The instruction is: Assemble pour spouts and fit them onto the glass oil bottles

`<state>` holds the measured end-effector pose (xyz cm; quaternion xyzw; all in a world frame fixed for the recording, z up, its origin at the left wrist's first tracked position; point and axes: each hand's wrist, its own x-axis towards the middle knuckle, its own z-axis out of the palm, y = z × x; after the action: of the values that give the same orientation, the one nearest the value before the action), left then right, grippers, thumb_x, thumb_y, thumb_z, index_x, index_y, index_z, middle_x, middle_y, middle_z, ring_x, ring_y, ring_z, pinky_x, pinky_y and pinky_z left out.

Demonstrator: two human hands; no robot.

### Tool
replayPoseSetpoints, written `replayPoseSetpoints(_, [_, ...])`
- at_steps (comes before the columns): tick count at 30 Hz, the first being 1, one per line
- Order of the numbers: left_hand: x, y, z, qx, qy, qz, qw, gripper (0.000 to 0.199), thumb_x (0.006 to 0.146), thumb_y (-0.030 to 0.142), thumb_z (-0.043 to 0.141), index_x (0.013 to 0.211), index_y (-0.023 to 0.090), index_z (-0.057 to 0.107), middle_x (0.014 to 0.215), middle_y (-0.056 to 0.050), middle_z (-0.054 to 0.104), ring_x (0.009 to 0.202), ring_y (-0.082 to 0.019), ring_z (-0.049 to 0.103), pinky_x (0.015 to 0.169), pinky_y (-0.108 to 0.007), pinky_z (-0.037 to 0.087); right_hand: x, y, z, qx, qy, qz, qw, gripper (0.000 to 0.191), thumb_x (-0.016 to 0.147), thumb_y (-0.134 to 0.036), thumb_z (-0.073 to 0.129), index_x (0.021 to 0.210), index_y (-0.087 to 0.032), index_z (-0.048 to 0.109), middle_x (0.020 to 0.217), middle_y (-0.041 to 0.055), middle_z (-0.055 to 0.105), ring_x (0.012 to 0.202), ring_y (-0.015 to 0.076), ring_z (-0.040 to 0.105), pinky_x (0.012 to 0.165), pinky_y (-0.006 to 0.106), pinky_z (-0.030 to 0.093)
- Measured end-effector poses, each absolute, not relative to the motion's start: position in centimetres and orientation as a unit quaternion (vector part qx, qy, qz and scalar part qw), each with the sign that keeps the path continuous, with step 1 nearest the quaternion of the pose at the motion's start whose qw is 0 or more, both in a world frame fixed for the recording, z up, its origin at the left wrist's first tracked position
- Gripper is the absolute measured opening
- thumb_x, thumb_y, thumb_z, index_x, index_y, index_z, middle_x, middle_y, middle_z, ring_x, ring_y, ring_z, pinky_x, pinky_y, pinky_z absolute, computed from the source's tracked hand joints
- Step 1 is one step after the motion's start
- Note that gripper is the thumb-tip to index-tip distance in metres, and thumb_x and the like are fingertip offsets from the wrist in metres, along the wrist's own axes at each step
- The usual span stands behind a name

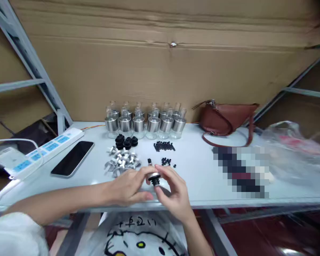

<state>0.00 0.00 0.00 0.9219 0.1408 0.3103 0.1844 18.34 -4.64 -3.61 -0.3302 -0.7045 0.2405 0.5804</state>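
Head view shows the left hand [126, 187] and right hand [176, 192] pinching 1 metal-and-black stopper [154, 177] between fingertips near the table surface's [202, 186] front edge; 2 rows of metal-banded glass bottles [138, 124] line the back edge.

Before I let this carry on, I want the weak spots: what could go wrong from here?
The black-ribbed fitting sits at the fingertips of the right grip, near the front of the table; if it slips, it might roll off. The small black pieces lie loose just beyond, so a brush of the fingers could scatter them. The left grip is close to the heaped metal parts and may nudge them.
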Motion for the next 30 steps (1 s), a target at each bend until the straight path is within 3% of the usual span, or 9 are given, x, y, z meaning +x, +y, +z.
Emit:
replayPoseSetpoints(2, [-1.1,1.7,1.1,0.915,0.144,0.353,0.132,0.043,0.096,0.058,0.034,0.114,0.020,0.043,0.079,0.002,0.055,0.044,-0.007,0.035,0.045,-0.021,0.036,18.2,-4.5,-3.5,-0.345,-0.690,0.228,0.594,0.042,0.082,-0.012,0.058,0.122,-0.027,0.060,0.102,0.0058,0.066,0.090,0.0182,0.061,0.077,0.031,0.054])
replayPoseSetpoints(5, [-3.1,5.7,2.5,0.838,0.216,0.500,0.024,0.023,0.089,0.042,0.055,0.096,0.022,0.045,0.077,0.003,0.047,0.060,-0.011,0.045,0.054,-0.022,0.040,18.0,-4.4,-3.6,-0.362,-0.654,0.229,0.624,0.034,0.079,-0.012,0.062,0.111,-0.025,0.061,0.096,0.0048,0.066,0.087,0.0177,0.063,0.077,0.030,0.054])
replayPoseSetpoints(8, [-5.4,11.2,2.8,0.685,0.368,0.626,-0.062,0.058,0.071,0.027,0.071,0.116,0.023,0.035,0.114,-0.008,0.046,0.098,-0.019,0.053,0.080,-0.032,0.047,17.7,-4.4,-3.8,-0.356,-0.610,0.266,0.656,0.034,0.078,-0.011,0.066,0.106,-0.026,0.055,0.099,0.0037,0.067,0.090,0.0171,0.067,0.082,0.031,0.054])
replayPoseSetpoints(12, [-8.3,16.8,1.2,0.630,0.512,0.579,0.070,0.093,0.058,0.021,0.080,0.131,0.020,0.023,0.133,-0.016,0.036,0.128,-0.030,0.041,0.108,-0.046,0.033,17.3,-4.6,-3.9,-0.315,-0.573,0.323,0.684,0.033,0.084,-0.009,0.061,0.106,-0.029,0.046,0.110,0.0046,0.070,0.091,0.0166,0.070,0.084,0.035,0.054])
replayPoseSetpoints(16, [-9.9,18.2,-0.4,0.625,0.548,0.513,0.215,0.075,0.064,0.020,0.075,0.126,0.016,0.032,0.111,-0.010,0.053,0.105,-0.025,0.057,0.097,-0.044,0.044,17.0,-4.7,-3.8,-0.307,-0.556,0.277,0.721,0.036,0.089,-0.011,0.057,0.119,-0.029,0.048,0.113,0.0065,0.069,0.086,0.0165,0.071,0.082,0.038,0.056])
replayPoseSetpoints(21, [-10.1,16.9,0.0,0.607,0.529,0.565,0.179,0.061,0.071,0.028,0.074,0.119,0.016,0.039,0.112,-0.009,0.052,0.109,-0.024,0.054,0.100,-0.042,0.043,17.0,-4.5,-3.5,-0.332,-0.512,0.214,0.763,0.029,0.089,-0.015,0.058,0.116,-0.027,0.059,0.110,0.0068,0.066,0.081,0.0157,0.068,0.076,0.036,0.057])
replayPoseSetpoints(26, [-8.2,13.1,3.1,0.566,0.321,0.757,0.061,0.057,0.075,0.043,0.076,0.115,0.020,0.042,0.124,-0.008,0.046,0.120,-0.022,0.048,0.108,-0.036,0.038,16.9,-4.4,-3.4,-0.351,-0.489,0.216,0.769,0.027,0.090,-0.018,0.060,0.115,-0.027,0.062,0.107,0.0053,0.068,0.080,0.0148,0.068,0.076,0.034,0.056])
replayPoseSetpoints(28, [-6.5,10.0,3.8,0.581,0.213,0.780,0.096,0.050,0.078,0.045,0.073,0.114,0.025,0.045,0.118,-0.002,0.050,0.108,-0.019,0.056,0.097,-0.035,0.047,16.9,-4.4,-3.4,-0.345,-0.499,0.217,0.765,0.027,0.091,-0.021,0.059,0.117,-0.028,0.060,0.103,0.0047,0.070,0.078,0.0150,0.069,0.076,0.035,0.057])
replayPoseSetpoints(30, [-4.5,5.9,3.5,0.631,0.135,0.728,0.232,0.039,0.085,0.045,0.066,0.115,0.031,0.045,0.109,0.001,0.056,0.092,-0.017,0.064,0.084,-0.035,0.053,16.9,-4.5,-3.3,-0.333,-0.505,0.217,0.766,0.025,0.093,-0.025,0.057,0.118,-0.028,0.058,0.098,0.0038,0.071,0.076,0.0153,0.070,0.075,0.035,0.057])
